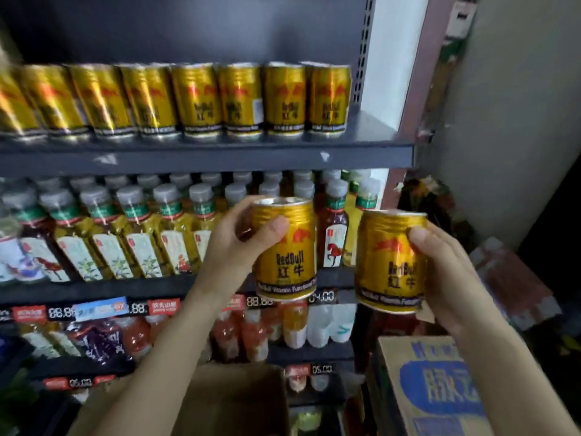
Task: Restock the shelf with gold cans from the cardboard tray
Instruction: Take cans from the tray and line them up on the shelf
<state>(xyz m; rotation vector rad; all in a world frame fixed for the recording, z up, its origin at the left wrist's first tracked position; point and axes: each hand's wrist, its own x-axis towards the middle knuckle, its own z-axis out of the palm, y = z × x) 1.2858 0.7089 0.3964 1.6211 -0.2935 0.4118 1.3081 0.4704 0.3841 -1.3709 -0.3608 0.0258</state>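
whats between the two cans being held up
In the head view, no other can: behind the gap between left can and right can stands a red-brown bottle.

Dim shop corner, dark grey metal shelving [220,158] with perforated upright [361,42], rows of bottled drinks [132,240] on lower shelves, price tags [63,311] along shelf edges, pale wall [518,121] at right, printed carton [434,391] near right
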